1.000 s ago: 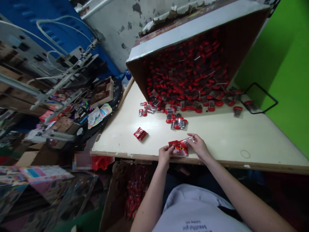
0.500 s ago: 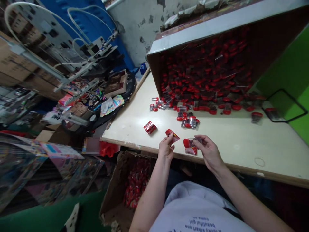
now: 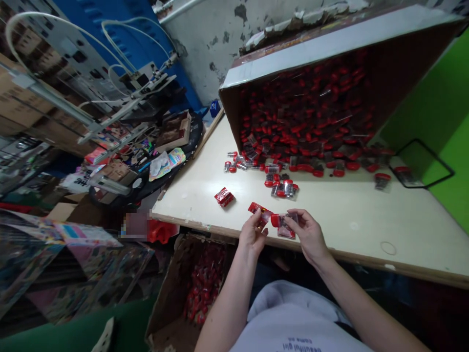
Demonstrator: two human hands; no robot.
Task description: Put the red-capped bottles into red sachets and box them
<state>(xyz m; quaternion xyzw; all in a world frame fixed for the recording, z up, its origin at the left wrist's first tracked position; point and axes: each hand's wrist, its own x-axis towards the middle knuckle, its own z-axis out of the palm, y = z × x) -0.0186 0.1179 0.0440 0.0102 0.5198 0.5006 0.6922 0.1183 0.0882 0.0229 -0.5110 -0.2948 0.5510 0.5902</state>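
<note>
Between its thumb and fingers, my left hand (image 3: 253, 231) pinches a red printed packet (image 3: 259, 211) above the table's front edge. My right hand (image 3: 308, 233) holds a small clear pack with a red-capped item (image 3: 279, 221) by its right end, close beside the red packet. Just beneath it, another red and clear packet (image 3: 287, 233) lies at the table edge, partly covered. A red packet stack (image 3: 224, 197) rests on the table to the left. Beyond my hands sits a small group of red-capped packs (image 3: 285, 188).
A large carton (image 3: 230, 105) on its side spills many red-capped packs onto the table (image 3: 344, 210). Below the edge at left, an open box (image 3: 165, 293) holds red packs. A machine (image 3: 110, 115) stands left; a black wire frame (image 3: 432, 183) is at right.
My right hand has moved left with the clear pack, bringing it up to the red packet in my left hand. The view has shifted slightly.
</note>
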